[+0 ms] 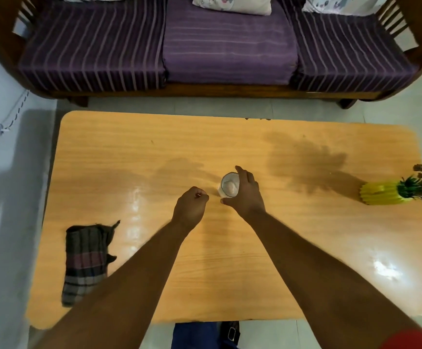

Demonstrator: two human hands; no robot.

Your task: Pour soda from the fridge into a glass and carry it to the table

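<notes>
A clear glass (229, 188) with pale liquid in it stands upright on the light wooden table (305, 248), near its middle. My right hand (246, 195) wraps the glass from its right side, thumb at the near side and fingers curled over the far rim. My left hand (191, 205) hovers just left of the glass as a loose fist, apart from it, holding nothing. No soda bottle or fridge is in view.
A folded dark checked cloth (85, 260) lies on the table's near left part. A yellow vase (381, 193) with flowers stands at the right edge. A purple striped sofa (217, 46) runs along the far side. Pale floor surrounds the table.
</notes>
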